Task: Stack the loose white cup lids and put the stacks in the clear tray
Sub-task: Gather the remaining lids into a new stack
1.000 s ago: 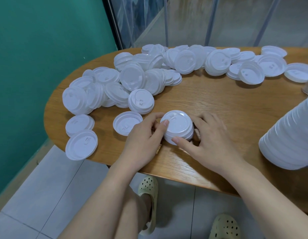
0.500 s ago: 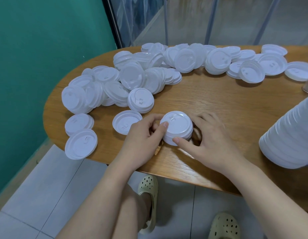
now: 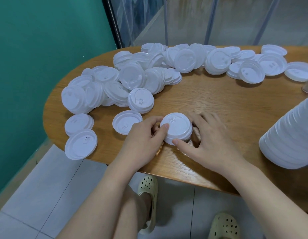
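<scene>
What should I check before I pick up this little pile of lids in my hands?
1. Both hands on the pile: ok. The left hand and right hand grip the small lid stack from either side.
2. Stack sits flat on the wooden table: ok.
3. Lids nested straight: cannot tell, fingers hide the sides.
4. Nearest loose lid clear of the stack: ok, apart on the left.
5. Clear tray ready: cannot tell, not plainly in view.

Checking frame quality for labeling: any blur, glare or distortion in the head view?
Head view: right hand fingers slightly motion-blurred; left hand and the small lid stack sharp; white lids overexposed, detail washed out; wide-angle bends the table edge; soft shadows only.
</scene>
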Demonstrator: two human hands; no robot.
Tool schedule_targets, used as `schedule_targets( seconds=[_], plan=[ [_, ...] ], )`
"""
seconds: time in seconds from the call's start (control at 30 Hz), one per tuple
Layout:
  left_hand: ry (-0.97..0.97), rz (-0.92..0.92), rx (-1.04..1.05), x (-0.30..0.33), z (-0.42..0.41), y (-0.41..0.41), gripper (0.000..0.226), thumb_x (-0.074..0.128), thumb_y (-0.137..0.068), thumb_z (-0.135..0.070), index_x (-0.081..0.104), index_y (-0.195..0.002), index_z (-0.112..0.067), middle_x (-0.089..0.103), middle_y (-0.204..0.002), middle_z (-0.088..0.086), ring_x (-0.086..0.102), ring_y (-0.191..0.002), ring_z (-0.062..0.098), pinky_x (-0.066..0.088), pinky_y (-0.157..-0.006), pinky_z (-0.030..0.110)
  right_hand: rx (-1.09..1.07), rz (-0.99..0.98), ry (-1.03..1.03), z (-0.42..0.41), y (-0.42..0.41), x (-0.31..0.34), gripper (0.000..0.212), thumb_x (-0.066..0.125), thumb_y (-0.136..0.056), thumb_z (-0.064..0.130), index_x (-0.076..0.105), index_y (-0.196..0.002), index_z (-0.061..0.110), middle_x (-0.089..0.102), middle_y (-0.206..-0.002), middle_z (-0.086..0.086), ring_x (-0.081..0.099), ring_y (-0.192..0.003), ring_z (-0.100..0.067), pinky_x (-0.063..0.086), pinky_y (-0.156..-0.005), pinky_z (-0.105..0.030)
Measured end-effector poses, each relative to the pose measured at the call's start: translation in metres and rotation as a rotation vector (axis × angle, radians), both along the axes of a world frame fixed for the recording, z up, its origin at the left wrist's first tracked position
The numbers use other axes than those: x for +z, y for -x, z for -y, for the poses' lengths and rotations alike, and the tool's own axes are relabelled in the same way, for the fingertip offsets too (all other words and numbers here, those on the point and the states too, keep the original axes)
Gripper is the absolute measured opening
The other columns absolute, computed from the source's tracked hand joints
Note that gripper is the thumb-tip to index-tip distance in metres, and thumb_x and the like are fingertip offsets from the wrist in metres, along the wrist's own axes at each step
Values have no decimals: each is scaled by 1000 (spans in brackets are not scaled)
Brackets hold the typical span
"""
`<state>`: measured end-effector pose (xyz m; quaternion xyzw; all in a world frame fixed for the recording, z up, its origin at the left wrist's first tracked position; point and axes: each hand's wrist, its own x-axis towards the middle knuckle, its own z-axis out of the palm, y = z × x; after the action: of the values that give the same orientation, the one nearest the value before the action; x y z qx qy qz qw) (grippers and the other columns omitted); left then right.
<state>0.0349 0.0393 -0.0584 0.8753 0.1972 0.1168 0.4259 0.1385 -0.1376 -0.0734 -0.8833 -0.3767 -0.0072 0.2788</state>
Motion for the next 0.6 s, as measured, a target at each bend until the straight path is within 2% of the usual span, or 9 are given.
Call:
schedule_targets(
  seconds=[0.13, 0.2, 0.33, 0.4, 0.47, 0.53, 0.6],
  plan=[
    [-31, -5, -8, 4, 4, 4, 39, 57, -103, -43, 61, -139, -27, 64, -81, -9, 62, -79, 2, 46, -72, 15, 42, -14, -39, -1, -1, 0, 77, 53, -77, 78, 55, -138, 30, 51, -116, 15, 43, -115, -11, 39, -102, -35],
    [-62, 15, -19, 8, 5, 12, 43, 59, -102, -44, 58, -142, -29, 62, -81, -11, 61, -80, 2, 45, -71, 13, 53, -11, -41, -1, -1, 1, 74, 54, -78, 77, 56, -136, 31, 50, -116, 17, 42, -115, -9, 37, -100, -32],
    [-237, 82, 96, 13, -5, 30, 34, 66, -96, -42, 67, -128, -32, 60, -80, -13, 56, -79, 2, 40, -69, 14, 46, -27, -41, 0, -2, 2, 75, 54, -76, 77, 57, -136, 32, 51, -117, 16, 42, -117, -8, 30, -99, -27],
    [-403, 63, 153, 13, -18, 35, 37, 70, -92, -42, 67, -127, -30, 57, -91, -17, 50, -89, 2, 41, -80, 20, 39, -37, -39, -1, -2, 2, 76, 53, -74, 78, 57, -135, 32, 51, -116, 18, 42, -116, -8, 32, -100, -29],
    [-537, 3, 162, 10, -31, 38, 41, 75, -87, -45, 68, -124, -28, 54, -103, -14, 47, -100, 11, 41, -90, 32, 35, -31, -24, -2, -2, 2, 77, 55, -73, 80, 55, -134, 33, 50, -116, 19, 41, -116, -7, 32, -99, -29],
    [-584, -47, 159, 7, -40, 41, 34, 78, -85, -45, 71, -114, -28, 54, -106, -12, 46, -103, 16, 34, -92, 34, 36, -32, -17, -3, -2, 4, 77, 59, -74, 82, 53, -133, 34, 49, -115, 20, 41, -115, -7, 31, -97, -29],
    [-607, -70, 151, 4, -44, 42, 21, 78, -86, -43, 71, -101, -29, 54, -104, -13, 45, -104, 15, 23, -90, 29, 39, -33, -18, -3, -2, 5, 75, 64, -74, 81, 50, -133, 36, 49, -116, 20, 41, -116, -8, 30, -97, -29]
  ],
)
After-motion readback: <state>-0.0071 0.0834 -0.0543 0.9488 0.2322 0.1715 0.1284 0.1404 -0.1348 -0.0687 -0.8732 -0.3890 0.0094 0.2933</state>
